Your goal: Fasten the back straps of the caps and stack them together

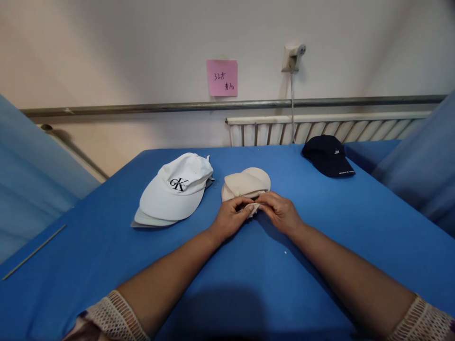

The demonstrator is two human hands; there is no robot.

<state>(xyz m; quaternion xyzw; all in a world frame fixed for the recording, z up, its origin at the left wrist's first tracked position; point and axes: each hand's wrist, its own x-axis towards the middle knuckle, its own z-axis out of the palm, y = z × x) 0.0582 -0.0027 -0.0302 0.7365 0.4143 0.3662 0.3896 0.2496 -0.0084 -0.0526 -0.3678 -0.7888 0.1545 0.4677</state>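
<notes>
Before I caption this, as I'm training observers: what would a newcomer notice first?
Probably the left hand and right hand, pinching part of a beige cap centrally. Left of them, a white cap with black lettering tops a stack, and a pink note hangs on the wall.

1. Caps: one beige cap (245, 183) in the middle, one navy cap (326, 156) at far right, and one stack of pale caps (174, 194) at left, at least two, exact number hidden.
2. Hands: two, one left hand (231, 219) and one right hand (280, 213).
3. Curtains: two, a left curtain (35, 166) and a right curtain (419, 156).
4. One thin stick (33, 253), near left.
5. Far side: one pink note (222, 80), one metal rail (142, 109), one radiator (330, 117).
</notes>
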